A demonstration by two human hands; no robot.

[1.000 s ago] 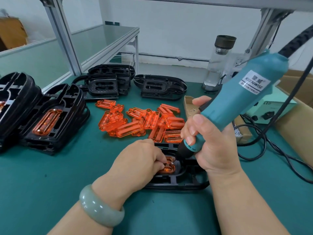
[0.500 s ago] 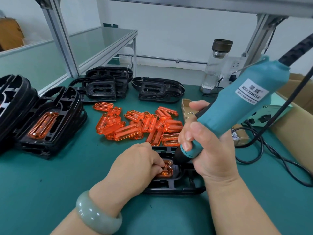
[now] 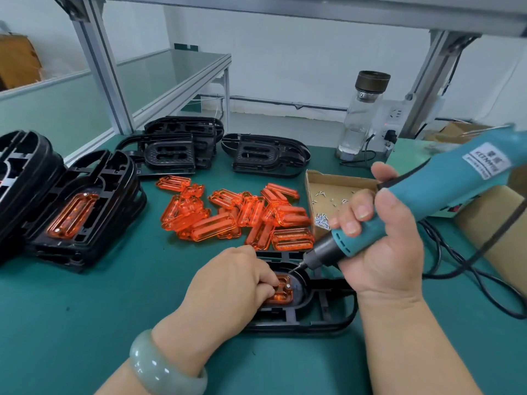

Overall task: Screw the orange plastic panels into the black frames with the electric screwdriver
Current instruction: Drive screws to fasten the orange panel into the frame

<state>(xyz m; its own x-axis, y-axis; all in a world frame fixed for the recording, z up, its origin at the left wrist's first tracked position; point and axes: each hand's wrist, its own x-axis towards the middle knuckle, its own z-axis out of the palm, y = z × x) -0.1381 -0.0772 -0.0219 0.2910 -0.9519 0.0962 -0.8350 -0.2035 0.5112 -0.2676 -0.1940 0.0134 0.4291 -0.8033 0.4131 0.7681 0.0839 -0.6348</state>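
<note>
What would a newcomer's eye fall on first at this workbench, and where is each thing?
The bright heap of orange panels at the mat's centre stands out first. Next, the teal electric screwdriver, gripped by the right hand, angles down toward the near black frame, where the left hand holds a seated panel.

glass bottle [image 3: 363,115] beside white power strip [image 3: 395,116]

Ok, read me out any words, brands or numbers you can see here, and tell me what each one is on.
"KEENWISE", roughly, blurred, on the white label of the electric screwdriver.
Characters above and small print below it: too blurred to read.
Mark on the bottle collar: too small to read.
</note>
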